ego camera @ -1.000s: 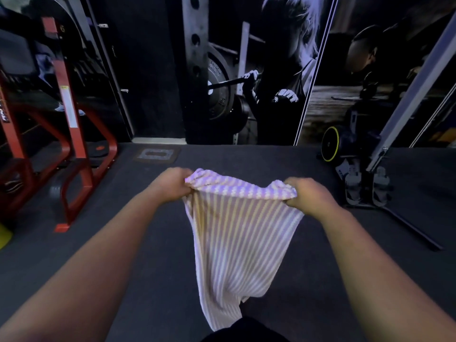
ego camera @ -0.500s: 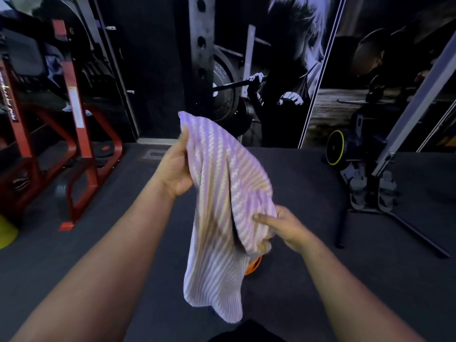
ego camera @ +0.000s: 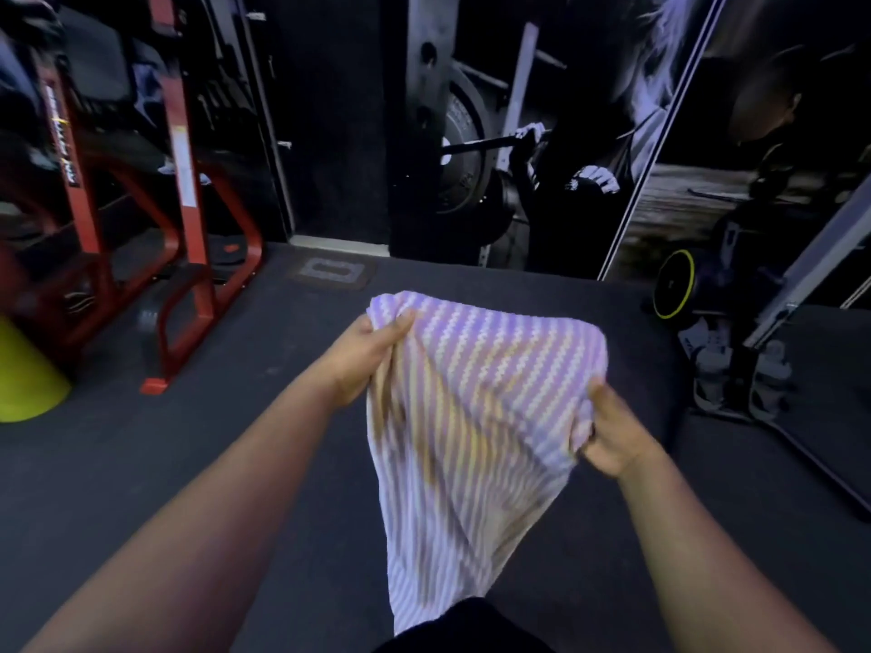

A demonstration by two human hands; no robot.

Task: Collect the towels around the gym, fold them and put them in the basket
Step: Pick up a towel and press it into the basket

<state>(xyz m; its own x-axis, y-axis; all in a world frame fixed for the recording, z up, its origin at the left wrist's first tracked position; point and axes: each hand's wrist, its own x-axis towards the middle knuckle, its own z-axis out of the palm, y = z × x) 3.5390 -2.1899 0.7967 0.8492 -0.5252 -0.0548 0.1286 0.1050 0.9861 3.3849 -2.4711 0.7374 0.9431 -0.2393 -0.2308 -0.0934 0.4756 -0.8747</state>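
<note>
Now towel (ego camera: 476,417) spread between both hands again.

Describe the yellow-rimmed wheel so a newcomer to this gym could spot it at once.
Start at the big wall picture of a lifter and follow its slanted white edge down to the dark floor. Just right of that, beside the grey metal stand, sits the wheel. It is black with a bright yellow rim, unlike the red rack far left.

This is a gym. A red steel rack frame (ego camera: 188,190) stands on dark rubber flooring (ego camera: 188,464), and a wall-sized black-and-white mural of a lifter with a loaded barbell (ego camera: 542,148) fills the back. At right sits a black weight plate with a yellow rim (ego camera: 675,291).
</note>
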